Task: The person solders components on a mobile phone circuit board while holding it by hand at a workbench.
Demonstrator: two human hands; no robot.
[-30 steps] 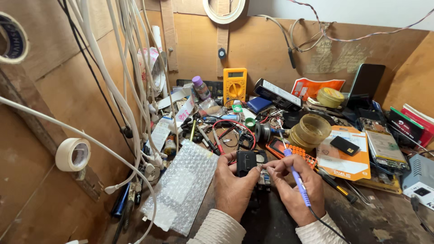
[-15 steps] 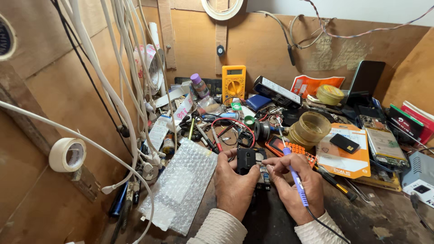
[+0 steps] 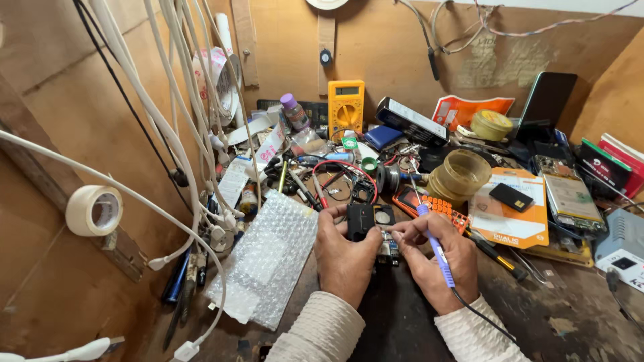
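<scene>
Seemingly both hands (image 3: 396,258) gripping black part (image 3: 361,221), soldering iron (image 3: 437,249)

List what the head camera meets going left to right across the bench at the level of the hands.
Roll of white tape → bubble wrap → left hand holding a small black device → right hand with a blue soldering iron → orange card → grey box.

1 head view, looking down, close over workbench (image 3: 537,315).

Brown plywood walls (image 3: 74,127) w/ dark worn workbench (image 3: 537,308).
</scene>
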